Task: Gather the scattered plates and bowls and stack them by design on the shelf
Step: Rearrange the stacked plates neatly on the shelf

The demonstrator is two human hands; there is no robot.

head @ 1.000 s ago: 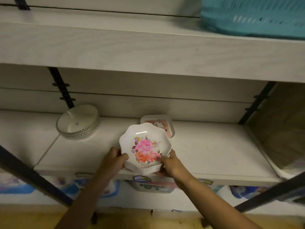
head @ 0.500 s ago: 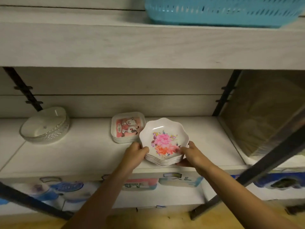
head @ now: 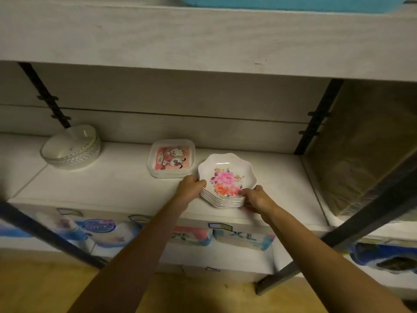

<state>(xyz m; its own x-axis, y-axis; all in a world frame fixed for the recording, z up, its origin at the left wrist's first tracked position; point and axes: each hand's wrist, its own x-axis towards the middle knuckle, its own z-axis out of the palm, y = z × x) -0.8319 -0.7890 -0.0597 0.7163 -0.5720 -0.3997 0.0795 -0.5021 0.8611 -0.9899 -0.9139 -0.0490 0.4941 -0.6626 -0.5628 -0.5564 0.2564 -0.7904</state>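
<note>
A stack of several scalloped white plates with a pink and orange flower print [head: 226, 179] rests on the white shelf [head: 112, 186], tilted slightly toward me. My left hand [head: 190, 188] grips the stack's left edge and my right hand [head: 256, 198] grips its right front edge. Just behind and to the left stands a stack of square plates with a cartoon print on red [head: 171, 158]. A stack of clear glass bowls with a dotted rim [head: 71, 150] sits at the far left of the same shelf.
An upper shelf board [head: 203, 39] overhangs, with a turquoise basket [head: 293, 4] on top. Black uprights [head: 316, 132] frame the bay, and a dark diagonal bar [head: 338, 233] crosses at the right. Packaged goods [head: 191, 236] fill the level below.
The flower plate stack has shifted rightward and further onto the shelf, beside the square plates, with both hands still on it. The view has swung.
</note>
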